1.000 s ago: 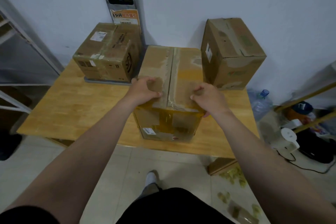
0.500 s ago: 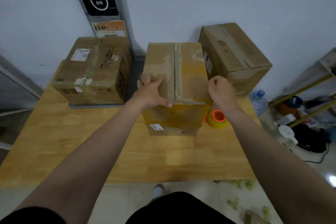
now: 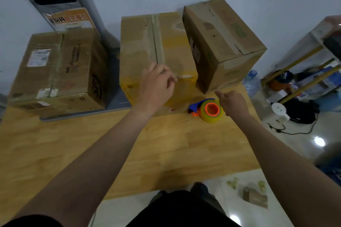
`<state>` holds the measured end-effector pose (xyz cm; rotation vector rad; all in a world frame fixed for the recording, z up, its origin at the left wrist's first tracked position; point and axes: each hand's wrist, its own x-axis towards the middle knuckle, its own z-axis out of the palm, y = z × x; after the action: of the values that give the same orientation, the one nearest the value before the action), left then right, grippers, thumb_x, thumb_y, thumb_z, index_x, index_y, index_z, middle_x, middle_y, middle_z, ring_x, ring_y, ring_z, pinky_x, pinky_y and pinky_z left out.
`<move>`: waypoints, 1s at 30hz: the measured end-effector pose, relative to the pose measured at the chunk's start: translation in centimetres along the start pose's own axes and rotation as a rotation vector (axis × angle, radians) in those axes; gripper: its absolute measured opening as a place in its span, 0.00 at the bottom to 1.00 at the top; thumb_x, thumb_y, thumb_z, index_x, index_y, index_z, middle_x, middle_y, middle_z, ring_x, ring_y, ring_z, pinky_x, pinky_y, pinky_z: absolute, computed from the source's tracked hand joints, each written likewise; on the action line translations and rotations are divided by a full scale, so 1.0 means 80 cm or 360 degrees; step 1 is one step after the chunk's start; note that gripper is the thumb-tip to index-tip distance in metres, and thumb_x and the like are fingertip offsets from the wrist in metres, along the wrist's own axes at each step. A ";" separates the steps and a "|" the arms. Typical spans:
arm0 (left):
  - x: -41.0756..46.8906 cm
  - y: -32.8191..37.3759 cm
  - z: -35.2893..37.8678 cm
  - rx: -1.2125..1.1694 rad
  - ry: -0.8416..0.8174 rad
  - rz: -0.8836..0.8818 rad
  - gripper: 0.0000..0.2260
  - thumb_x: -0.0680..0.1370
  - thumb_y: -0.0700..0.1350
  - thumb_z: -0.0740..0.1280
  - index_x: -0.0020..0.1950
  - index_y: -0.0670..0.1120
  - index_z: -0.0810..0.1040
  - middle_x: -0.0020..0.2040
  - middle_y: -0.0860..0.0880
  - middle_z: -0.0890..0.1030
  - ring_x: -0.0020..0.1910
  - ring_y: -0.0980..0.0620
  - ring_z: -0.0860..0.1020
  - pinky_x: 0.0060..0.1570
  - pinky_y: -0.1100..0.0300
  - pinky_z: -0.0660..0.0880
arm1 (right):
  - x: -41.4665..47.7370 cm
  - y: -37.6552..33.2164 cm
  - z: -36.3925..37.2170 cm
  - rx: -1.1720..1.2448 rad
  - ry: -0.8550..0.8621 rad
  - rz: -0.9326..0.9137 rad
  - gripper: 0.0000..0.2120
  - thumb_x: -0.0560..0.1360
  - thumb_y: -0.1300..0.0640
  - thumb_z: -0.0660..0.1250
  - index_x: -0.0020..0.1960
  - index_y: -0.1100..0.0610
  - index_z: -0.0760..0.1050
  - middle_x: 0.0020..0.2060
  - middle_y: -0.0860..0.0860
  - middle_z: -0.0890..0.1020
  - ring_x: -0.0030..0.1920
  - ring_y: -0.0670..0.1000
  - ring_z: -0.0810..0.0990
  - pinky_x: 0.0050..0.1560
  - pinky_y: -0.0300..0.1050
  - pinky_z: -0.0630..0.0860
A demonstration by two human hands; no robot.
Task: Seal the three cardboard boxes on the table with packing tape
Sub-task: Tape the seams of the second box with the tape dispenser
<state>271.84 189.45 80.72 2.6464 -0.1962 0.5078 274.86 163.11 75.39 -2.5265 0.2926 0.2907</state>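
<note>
Three closed boxes; left hand at middle box, grip unclear; right hand loose beside tape roll.

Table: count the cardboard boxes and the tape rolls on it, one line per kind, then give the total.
Cardboard boxes: 3 (left box, middle box, right box)
Tape rolls: 1 (tape roll, on its dispenser)
Total: 4

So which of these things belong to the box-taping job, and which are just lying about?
For the job: left box, middle box, right box, tape roll on its dispenser, wooden table.

Just lying about: water bottle, white appliance with its cord, cardboard scrap on the floor, shelf rack.
</note>
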 end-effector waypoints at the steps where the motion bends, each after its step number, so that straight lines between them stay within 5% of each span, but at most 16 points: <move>1: -0.003 0.012 0.011 -0.0176 -0.0134 0.0016 0.09 0.79 0.40 0.66 0.46 0.50 0.85 0.48 0.51 0.80 0.52 0.50 0.76 0.52 0.50 0.73 | 0.012 0.014 0.004 0.0020 -0.0051 0.0028 0.26 0.82 0.43 0.61 0.40 0.65 0.80 0.34 0.63 0.80 0.43 0.65 0.82 0.50 0.55 0.78; 4: -0.011 0.032 0.055 -0.0392 -0.0748 -0.0285 0.13 0.80 0.37 0.63 0.45 0.48 0.86 0.45 0.51 0.83 0.39 0.52 0.78 0.45 0.53 0.77 | 0.044 0.050 0.013 -0.0008 -0.0284 0.0069 0.22 0.81 0.48 0.63 0.41 0.65 0.83 0.25 0.57 0.79 0.32 0.58 0.80 0.44 0.50 0.77; 7: -0.025 0.029 0.113 -0.0442 -0.1057 -0.0802 0.14 0.81 0.40 0.61 0.46 0.52 0.85 0.49 0.55 0.84 0.43 0.50 0.82 0.48 0.49 0.81 | 0.077 0.082 0.028 -0.0022 -0.0456 0.0042 0.15 0.79 0.58 0.63 0.39 0.64 0.83 0.27 0.57 0.83 0.26 0.52 0.80 0.41 0.46 0.80; 10: -0.035 0.022 0.166 -0.0510 -0.1169 -0.1226 0.12 0.82 0.42 0.62 0.49 0.50 0.85 0.57 0.53 0.83 0.51 0.50 0.82 0.56 0.48 0.80 | 0.114 0.103 0.046 0.0023 -0.0611 0.0086 0.11 0.77 0.64 0.61 0.46 0.61 0.83 0.35 0.61 0.85 0.34 0.58 0.85 0.46 0.55 0.84; 13: -0.036 0.022 0.212 -0.0644 -0.1251 -0.1649 0.08 0.82 0.44 0.65 0.56 0.45 0.83 0.57 0.48 0.84 0.50 0.48 0.84 0.50 0.49 0.80 | 0.151 0.117 0.066 -0.0078 -0.0638 -0.0035 0.14 0.76 0.63 0.64 0.56 0.56 0.84 0.43 0.59 0.85 0.45 0.61 0.84 0.52 0.53 0.80; 16: -0.040 0.028 0.251 -0.0772 -0.1222 -0.2093 0.11 0.83 0.47 0.61 0.62 0.44 0.77 0.53 0.51 0.85 0.41 0.50 0.82 0.43 0.55 0.73 | 0.177 0.121 0.083 -0.0213 -0.0571 -0.0235 0.20 0.76 0.62 0.66 0.67 0.55 0.79 0.63 0.59 0.80 0.63 0.62 0.78 0.63 0.51 0.74; 18: -0.043 0.029 0.273 -0.0877 -0.1123 -0.2289 0.15 0.84 0.50 0.59 0.63 0.44 0.77 0.49 0.51 0.85 0.37 0.50 0.81 0.40 0.57 0.70 | 0.194 0.122 0.095 -0.0262 -0.0637 -0.0279 0.26 0.76 0.60 0.67 0.74 0.54 0.70 0.68 0.59 0.74 0.66 0.64 0.74 0.66 0.52 0.71; 21: -0.040 0.034 0.295 -0.1114 -0.0952 -0.2557 0.17 0.84 0.57 0.58 0.56 0.45 0.78 0.42 0.50 0.83 0.33 0.51 0.78 0.35 0.59 0.65 | 0.215 0.124 0.112 -0.0289 -0.0817 -0.0313 0.31 0.74 0.60 0.70 0.76 0.54 0.65 0.68 0.58 0.75 0.66 0.61 0.75 0.62 0.50 0.73; 24: -0.032 0.037 0.311 -0.1309 -0.0852 -0.2732 0.19 0.84 0.61 0.57 0.52 0.47 0.78 0.41 0.50 0.82 0.34 0.51 0.77 0.35 0.60 0.65 | 0.223 0.126 0.123 -0.0349 -0.0770 -0.0400 0.25 0.74 0.63 0.69 0.71 0.55 0.70 0.62 0.58 0.79 0.62 0.60 0.78 0.57 0.50 0.74; 30: -0.030 0.039 0.324 -0.1510 -0.0658 -0.2985 0.08 0.82 0.50 0.61 0.50 0.50 0.79 0.39 0.54 0.80 0.35 0.53 0.78 0.36 0.61 0.65 | 0.210 0.136 0.123 -0.0309 -0.0624 -0.0474 0.19 0.73 0.65 0.68 0.63 0.56 0.75 0.52 0.58 0.83 0.54 0.61 0.81 0.48 0.46 0.72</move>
<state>277.22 175.33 59.32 1.0615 1.3702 -0.6225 286.53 157.42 57.20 -2.5818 -0.2748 0.7083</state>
